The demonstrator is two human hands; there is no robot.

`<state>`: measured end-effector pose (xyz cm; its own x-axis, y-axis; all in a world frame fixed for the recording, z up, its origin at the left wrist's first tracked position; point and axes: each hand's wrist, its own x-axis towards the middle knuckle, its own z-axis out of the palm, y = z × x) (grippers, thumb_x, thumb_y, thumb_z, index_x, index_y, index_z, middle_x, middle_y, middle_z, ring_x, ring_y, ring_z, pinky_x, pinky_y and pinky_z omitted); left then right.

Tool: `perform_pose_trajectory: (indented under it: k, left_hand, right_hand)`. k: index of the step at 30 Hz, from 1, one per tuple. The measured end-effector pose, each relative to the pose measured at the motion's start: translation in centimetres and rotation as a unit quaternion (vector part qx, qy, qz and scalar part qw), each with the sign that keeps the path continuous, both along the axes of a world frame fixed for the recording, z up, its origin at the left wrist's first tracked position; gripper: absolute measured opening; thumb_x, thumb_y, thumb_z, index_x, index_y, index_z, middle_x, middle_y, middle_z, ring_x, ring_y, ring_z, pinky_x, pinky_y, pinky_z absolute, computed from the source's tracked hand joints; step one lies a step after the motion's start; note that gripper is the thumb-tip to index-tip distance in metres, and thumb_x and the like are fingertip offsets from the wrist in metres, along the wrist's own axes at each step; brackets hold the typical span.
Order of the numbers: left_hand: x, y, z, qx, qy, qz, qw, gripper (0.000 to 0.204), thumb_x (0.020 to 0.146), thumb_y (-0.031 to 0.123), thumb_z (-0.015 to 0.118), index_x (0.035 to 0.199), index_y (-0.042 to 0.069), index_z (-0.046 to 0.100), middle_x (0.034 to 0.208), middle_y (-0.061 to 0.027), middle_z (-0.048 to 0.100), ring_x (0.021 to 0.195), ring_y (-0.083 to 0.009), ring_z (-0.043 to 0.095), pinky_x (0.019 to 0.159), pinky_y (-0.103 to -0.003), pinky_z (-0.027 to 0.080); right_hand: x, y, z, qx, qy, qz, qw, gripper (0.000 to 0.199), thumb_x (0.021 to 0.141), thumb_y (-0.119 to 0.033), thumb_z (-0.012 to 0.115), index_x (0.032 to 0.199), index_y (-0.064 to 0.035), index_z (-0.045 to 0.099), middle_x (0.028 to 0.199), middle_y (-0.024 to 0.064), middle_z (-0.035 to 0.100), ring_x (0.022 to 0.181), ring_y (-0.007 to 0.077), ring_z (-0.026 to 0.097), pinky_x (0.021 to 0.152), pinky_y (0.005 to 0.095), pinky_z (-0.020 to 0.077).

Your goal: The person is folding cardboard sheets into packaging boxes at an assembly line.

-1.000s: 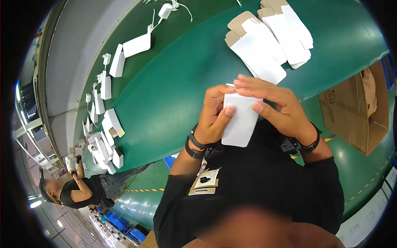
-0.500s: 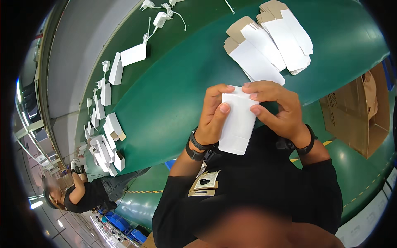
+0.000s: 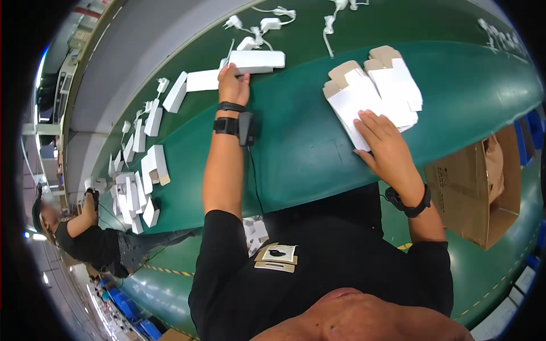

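Observation:
At the far side of the green table, my left hand (image 3: pixel 234 86) is closed around the left end of a white box (image 3: pixel 259 59), its fingers partly hidden there. A second white box (image 3: pixel 202 80) lies just left of it, along the table's edge. My right hand (image 3: pixel 387 142) rests with fingers stretched out on the near part of a pile of flat white cartons (image 3: pixel 355 102). Another stack of flat cartons (image 3: pixel 395 85) with brown inner flaps fans out to its right.
White plug adapters (image 3: pixel 271 24) with cables lie along the far strip. Folded white boxes (image 3: pixel 129 193) crowd the left end, near a person (image 3: pixel 85 238) in black. A large brown carton (image 3: pixel 463 190) stands beyond the table's right front edge.
My left hand has reached far left with the white box, which both hands held before me. My right hand has let go of it and come down on the flat cartons.

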<state>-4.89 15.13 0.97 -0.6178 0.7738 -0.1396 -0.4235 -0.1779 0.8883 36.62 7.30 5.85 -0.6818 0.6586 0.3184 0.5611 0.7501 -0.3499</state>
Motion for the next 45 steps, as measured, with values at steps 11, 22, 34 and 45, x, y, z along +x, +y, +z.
perform_pose_trajectory:
  k: [11, 22, 34, 45]
  left_hand:
    - [15.4, -12.7, 3.7, 0.083, 0.049, -0.216, 0.972, 0.045, 0.101, 0.027, 0.055, 0.137, 0.003, 0.044, 0.133, -0.0099, 0.051, 0.118, -0.0206, 0.052, 0.103, -0.036, 0.042]
    - [18.6, -18.2, 4.5, 0.136, -0.056, -0.407, 0.901, 0.098, 0.083, 0.068, 0.064, 0.145, -0.003, 0.036, 0.141, -0.0210, 0.050, 0.126, -0.0303, 0.055, 0.105, -0.044, 0.045]
    - [23.3, -25.0, 6.1, 0.169, 0.038, -0.389, 0.905, 0.088, 0.089, 0.032, 0.073, 0.154, 0.013, 0.017, 0.136, -0.0154, 0.049, 0.120, -0.0201, 0.052, 0.099, -0.036, 0.044]
    - [24.1, -24.7, 3.8, 0.160, 0.072, -0.396, 0.901, 0.049, 0.101, 0.027, 0.053, 0.140, 0.014, 0.026, 0.116, -0.0071, 0.053, 0.099, -0.0090, 0.052, 0.082, -0.027, 0.046]
  right_hand:
    - [2.7, 0.7, 2.5, -0.040, 0.016, 0.038, 0.998, 0.029, 0.083, -0.006, 0.069, 0.112, -0.0016, 0.068, 0.115, 0.0131, 0.069, 0.108, 0.0322, 0.065, 0.089, 0.0406, 0.0537]
    - [-2.9, -8.3, 2.7, -0.098, 0.324, 0.134, 0.931, 0.020, 0.087, -0.009, 0.071, 0.105, -0.0004, 0.066, 0.096, 0.0126, 0.072, 0.084, 0.0251, 0.070, 0.078, 0.0319, 0.0550]
    - [3.5, -8.1, 5.7, -0.468, 0.239, 0.081, 0.847, 0.035, 0.085, -0.008, 0.072, 0.113, -0.0003, 0.052, 0.091, 0.0116, 0.066, 0.076, 0.0160, 0.068, 0.066, 0.0243, 0.0526]
    - [1.8, -10.2, -1.1, -0.263, 0.438, 0.051, 0.858, 0.019, 0.096, -0.015, 0.062, 0.106, 0.0024, 0.062, 0.122, 0.0164, 0.060, 0.115, 0.0249, 0.056, 0.101, 0.0374, 0.0412]
